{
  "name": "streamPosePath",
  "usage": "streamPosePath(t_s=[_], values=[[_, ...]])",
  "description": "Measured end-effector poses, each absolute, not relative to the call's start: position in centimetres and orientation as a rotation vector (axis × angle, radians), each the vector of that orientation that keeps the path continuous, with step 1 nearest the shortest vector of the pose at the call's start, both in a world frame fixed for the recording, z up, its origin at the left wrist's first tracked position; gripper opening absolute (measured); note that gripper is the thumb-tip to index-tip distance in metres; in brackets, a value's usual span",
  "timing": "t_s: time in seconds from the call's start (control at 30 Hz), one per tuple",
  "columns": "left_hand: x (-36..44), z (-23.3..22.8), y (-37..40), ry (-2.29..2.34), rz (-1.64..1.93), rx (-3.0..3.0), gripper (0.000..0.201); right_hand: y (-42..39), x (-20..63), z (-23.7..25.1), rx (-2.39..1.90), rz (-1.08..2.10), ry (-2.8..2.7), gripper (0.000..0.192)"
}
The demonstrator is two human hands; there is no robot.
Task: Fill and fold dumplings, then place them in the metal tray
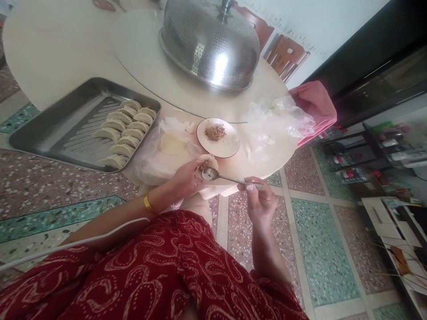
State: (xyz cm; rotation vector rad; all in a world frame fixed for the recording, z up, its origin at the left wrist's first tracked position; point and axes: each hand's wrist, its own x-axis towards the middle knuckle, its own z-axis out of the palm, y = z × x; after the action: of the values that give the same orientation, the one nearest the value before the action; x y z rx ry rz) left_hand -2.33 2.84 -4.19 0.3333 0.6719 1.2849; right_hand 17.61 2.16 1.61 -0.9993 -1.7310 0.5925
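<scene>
Cupped in my left hand (187, 179) is a round dumpling wrapper (212, 162) with brown minced filling on it. My right hand (262, 200) grips the handle of a metal spoon (211, 174), whose bowl rests at the filling in the wrapper. Just beyond, a white dark-rimmed plate (230, 144) carries a small heap of filling (215, 132). A pale wrapper stack (172, 144) lies on a plastic bag to the left of the plate; how many are in it I cannot tell. Several folded dumplings (128, 133) stand in rows in a metal tray (46, 129).
A large perforated metal dome cover (210, 49) stands on the round table's raised turntable (140, 58). Crumpled clear plastic bags (280, 115) lie at the table's right edge, beside a chair draped with pink cloth (315, 106). A white cable (110, 229) runs over my left forearm.
</scene>
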Motion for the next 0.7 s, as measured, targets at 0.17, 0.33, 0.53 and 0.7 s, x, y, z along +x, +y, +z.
streamPosePath(t_s=[0.17, 0.33, 0.53, 0.7], values=[[-2.1, -3.7, 2.9, 0.699, 1.247, 0.268, 0.02, 2.1, 17.7, 1.4, -1.038, 0.568, -1.729, 0.009], [-2.1, -3.7, 2.7, 0.768, 1.223, 0.346, 0.02, 1.9, 17.5, 0.8, -1.013, 0.604, -1.724, 0.008], [-1.9, -3.2, 2.5, 0.772, 1.221, 0.288, 0.016, 1.3, 17.5, -0.4, -1.127, 0.681, -1.517, 0.014], [-2.3, -4.0, 2.4, 0.715, 1.226, 0.36, 0.025, 2.0, 17.6, -1.0, -1.14, 0.889, -1.234, 0.02]])
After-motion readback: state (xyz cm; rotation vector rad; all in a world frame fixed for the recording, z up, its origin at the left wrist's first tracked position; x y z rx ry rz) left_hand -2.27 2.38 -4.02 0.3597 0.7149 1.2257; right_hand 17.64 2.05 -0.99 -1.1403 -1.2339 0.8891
